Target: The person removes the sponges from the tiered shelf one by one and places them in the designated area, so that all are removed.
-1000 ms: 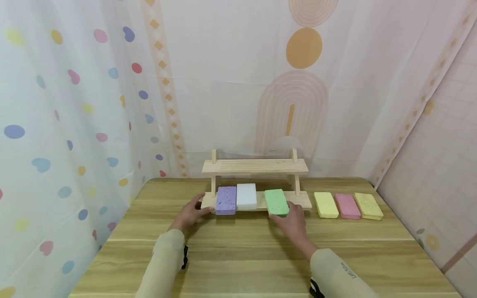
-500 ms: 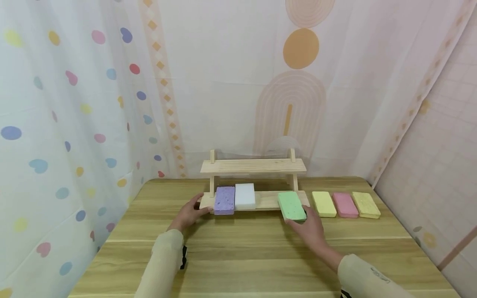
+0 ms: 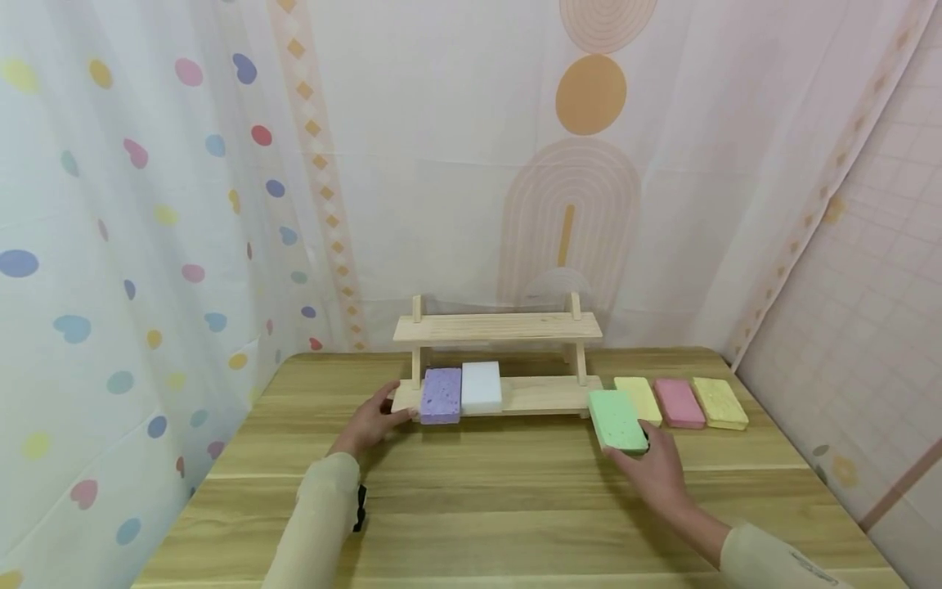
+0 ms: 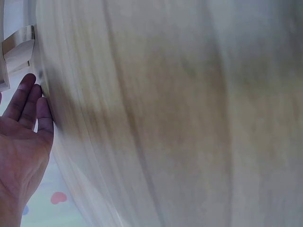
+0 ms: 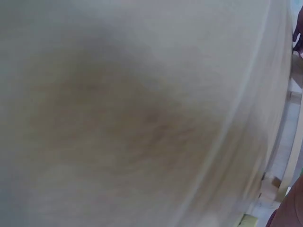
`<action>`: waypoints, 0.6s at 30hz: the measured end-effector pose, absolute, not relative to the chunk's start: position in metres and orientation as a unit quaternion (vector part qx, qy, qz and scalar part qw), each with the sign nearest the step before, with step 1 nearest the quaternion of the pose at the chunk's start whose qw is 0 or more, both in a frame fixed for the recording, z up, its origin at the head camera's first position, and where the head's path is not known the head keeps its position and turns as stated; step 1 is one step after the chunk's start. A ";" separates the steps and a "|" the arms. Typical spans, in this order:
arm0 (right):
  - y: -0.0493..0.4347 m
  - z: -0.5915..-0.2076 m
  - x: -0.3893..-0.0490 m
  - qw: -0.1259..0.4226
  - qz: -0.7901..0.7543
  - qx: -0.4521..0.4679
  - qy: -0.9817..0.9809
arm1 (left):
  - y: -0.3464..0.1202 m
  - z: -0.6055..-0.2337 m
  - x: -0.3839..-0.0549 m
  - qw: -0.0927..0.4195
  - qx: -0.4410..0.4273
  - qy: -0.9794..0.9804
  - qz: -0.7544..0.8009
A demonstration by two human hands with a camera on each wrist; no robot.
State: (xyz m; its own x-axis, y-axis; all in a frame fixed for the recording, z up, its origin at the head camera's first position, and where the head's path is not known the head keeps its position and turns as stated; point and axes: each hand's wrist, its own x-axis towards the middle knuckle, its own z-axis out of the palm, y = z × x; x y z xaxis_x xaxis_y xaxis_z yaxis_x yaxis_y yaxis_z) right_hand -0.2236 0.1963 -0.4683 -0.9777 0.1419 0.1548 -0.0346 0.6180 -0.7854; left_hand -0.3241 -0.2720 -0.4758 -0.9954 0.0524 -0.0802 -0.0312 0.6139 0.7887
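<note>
A pale wooden two-tier shelf (image 3: 496, 327) stands at the back of the table. On its lower board lie a purple sponge (image 3: 441, 397) and, beside it, a white sponge (image 3: 482, 388). My left hand (image 3: 371, 425) rests at the left end of that board, thumb toward the front edge; the left wrist view shows its visible fingers (image 4: 29, 101) nearly straight. Past the board's right end, my right hand (image 3: 655, 470) grips a light green sponge (image 3: 616, 420) by its near right corner. This sponge partly covers a yellow sponge (image 3: 640, 398). Only a sliver of my right hand (image 5: 289, 208) enters the right wrist view.
Right of the shelf, a pink sponge (image 3: 679, 403) and another yellow sponge (image 3: 719, 403) lie in a row with the partly covered one. The wooden table (image 3: 500, 499) extends in front. Patterned curtains (image 3: 441, 204) hang close behind and at the sides.
My right hand has carried the green sponge rightward and nearer, from above the lower board to past its right end. My left hand keeps its place at the shelf.
</note>
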 end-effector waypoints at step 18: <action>0.235 -0.480 -0.202 0.118 0.413 -0.021 -0.903 | -0.273 -0.477 -0.325 0.043 0.018 0.897 0.439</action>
